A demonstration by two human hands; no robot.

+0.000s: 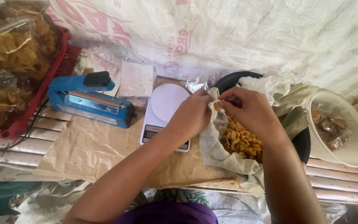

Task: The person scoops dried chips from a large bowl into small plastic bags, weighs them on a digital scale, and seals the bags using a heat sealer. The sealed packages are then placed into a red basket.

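Head view: both hands' fingers (218,101) on thin, crinkly clear bag (219,118).

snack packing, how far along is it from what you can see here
Done: sealed bags of chips fill the red tray at left. In hand: the left hand and right hand meet at a small clear bag with a golden piece at its mouth, above the cloth-lined black basin of fried snacks. Left: the white scale is bare, the blue heat sealer unused, and many snacks remain.

Home snack-packing spot, blue heat sealer (91,98), white scale (165,115), bagged chips (12,54)
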